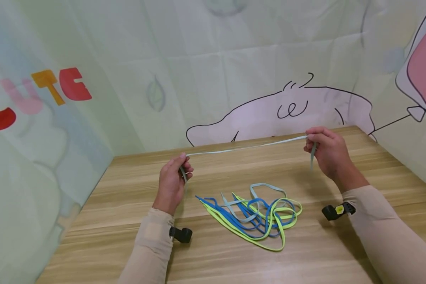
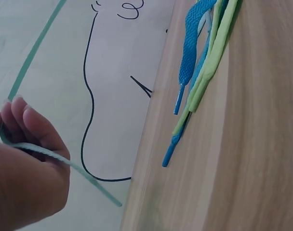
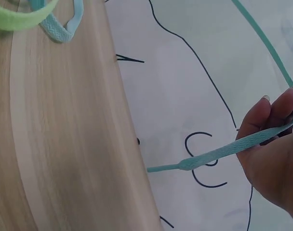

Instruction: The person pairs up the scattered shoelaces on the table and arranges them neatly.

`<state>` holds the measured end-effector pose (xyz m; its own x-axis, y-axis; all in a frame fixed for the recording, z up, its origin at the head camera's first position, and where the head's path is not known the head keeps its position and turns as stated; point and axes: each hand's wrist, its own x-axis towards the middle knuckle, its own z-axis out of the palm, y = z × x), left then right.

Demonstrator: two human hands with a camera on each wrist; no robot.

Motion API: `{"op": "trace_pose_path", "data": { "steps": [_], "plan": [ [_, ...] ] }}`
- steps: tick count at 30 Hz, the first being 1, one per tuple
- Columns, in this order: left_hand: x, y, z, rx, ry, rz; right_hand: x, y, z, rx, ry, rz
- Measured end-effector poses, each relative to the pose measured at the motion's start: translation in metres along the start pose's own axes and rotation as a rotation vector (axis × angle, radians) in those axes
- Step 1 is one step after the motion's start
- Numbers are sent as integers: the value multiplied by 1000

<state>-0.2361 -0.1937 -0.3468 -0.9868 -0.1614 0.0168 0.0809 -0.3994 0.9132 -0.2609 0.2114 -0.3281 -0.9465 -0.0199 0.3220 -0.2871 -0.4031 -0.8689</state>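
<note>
A light teal shoelace (image 1: pixel 248 147) stretches nearly straight between both hands, raised above the table. My left hand (image 1: pixel 172 181) pinches it near one end, and a short tail (image 2: pixel 96 184) hangs from the palm. At the other side my right hand (image 1: pixel 328 152) pinches it between thumb and fingers, its tipped end (image 3: pixel 166 168) dangling below. Nearer to me on the table lies a loose heap of shoelaces: blue (image 1: pixel 234 221), yellow-green (image 1: pixel 278 248) and pale blue (image 1: pixel 266 184), looped over one another. Their tips point left in the head view.
The wood-grain table (image 1: pixel 127 213) ends at a back edge against a printed cloth backdrop (image 1: pixel 156 130). Another cloth wall with coloured letters (image 1: pixel 49 85) stands along the left. Each wrist wears a small black camera (image 1: pixel 182 235) on a strap.
</note>
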Motion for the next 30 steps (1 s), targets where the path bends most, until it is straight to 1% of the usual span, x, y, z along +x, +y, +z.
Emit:
{"op": "trace_pose_path", "data": {
  "steps": [6, 11, 16, 17, 20, 23, 25, 30],
  "plan": [
    [1, -2, -1, 29, 14, -3, 2, 2, -9, -39, 53, 78],
    [2, -4, -2, 72, 41, -12, 5, 2, -16, -132, 108, 137],
    [3, -4, -4, 112, 51, -24, 6, 1, -22, -229, 159, 174],
    [3, -3, -4, 114, 50, -28, 6, 2, -23, -276, 170, 177],
    [5, -3, -7, 122, 50, -42, 8, 4, -25, -472, 181, 186],
    [7, -3, -10, 124, 56, -61, 9, 7, -28, -680, 161, 184],
    [8, -3, -12, 126, 57, -78, 8, 9, -29, -743, 146, 184],
    [14, -8, -16, 129, 68, -102, 8, 13, -33, -817, 133, 169]
  ]
}}
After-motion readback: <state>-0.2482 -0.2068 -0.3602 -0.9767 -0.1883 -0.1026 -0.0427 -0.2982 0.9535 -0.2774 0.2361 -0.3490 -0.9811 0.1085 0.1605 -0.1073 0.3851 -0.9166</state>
